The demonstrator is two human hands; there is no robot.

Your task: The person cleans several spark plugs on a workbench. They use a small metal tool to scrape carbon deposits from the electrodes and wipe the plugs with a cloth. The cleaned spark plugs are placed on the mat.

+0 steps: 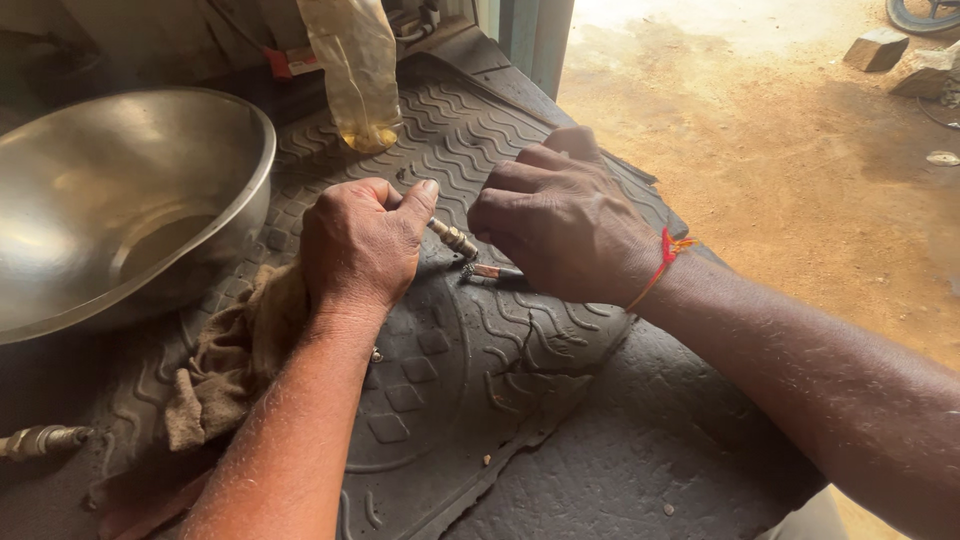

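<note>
**Two hands on small metal parts over a ribbed rubber mat**

At the far left edge a metal fitting (40,441) lies on the dark surface, partly cut off by the frame. Above it sits a large steel bowl (120,200), smooth and dull-shiny, its rim reaching toward the middle of the view. Beneath everything lies a black rubber mat (470,390) moulded with wavy ribs and small squares, cracked near the centre and dusty throughout.

A brown rag (225,365), crumpled and frayed, lies on the mat beside the bowl and under the left forearm. The left hand (360,245) is curled into a fist, fingers together, thumb pressed along a small threaded metal part (453,238) whose tip sticks out to the right. Behind it stands a clear plastic bottle (358,70) with a little yellowish liquid at its bottom.

The right hand (560,220), a red thread (662,262) tied at the wrist, is also closed, knuckles up, gripping a short copper-coloured brush-like tool (488,270) just beside the metal part; whether the two touch cannot be told.

Right of the mat's edge the ground is bare sandy earth, open and sunlit, with stone blocks (900,60) well apart at the far corner.
</note>
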